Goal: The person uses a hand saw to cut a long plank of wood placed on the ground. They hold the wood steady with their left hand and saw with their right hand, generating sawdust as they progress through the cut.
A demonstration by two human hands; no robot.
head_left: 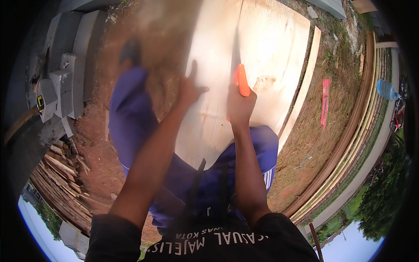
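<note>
A hand saw [243, 81] with an orange handle is in my right hand [242, 105], whose fingers are wrapped round the grip. Its thin blade [236, 51] points away from me along a pale plywood sheet [275, 56], lying on or in a lengthwise cut line. At the sheet's left edge rests my left hand [188, 91], with thumb and forefinger spread apart on the wood; its other fingers are mostly hidden. My legs in blue trousers [133, 109] are on either side of the near end of the board.
Right of the sheet lie a narrow wood strip [302, 87] and a red strip [325, 102] on dry grass. Long poles [358, 131] run along the far right, near a blue water jug [386, 89]. Grey blocks [65, 85] and a lumber pile [61, 174] are at left.
</note>
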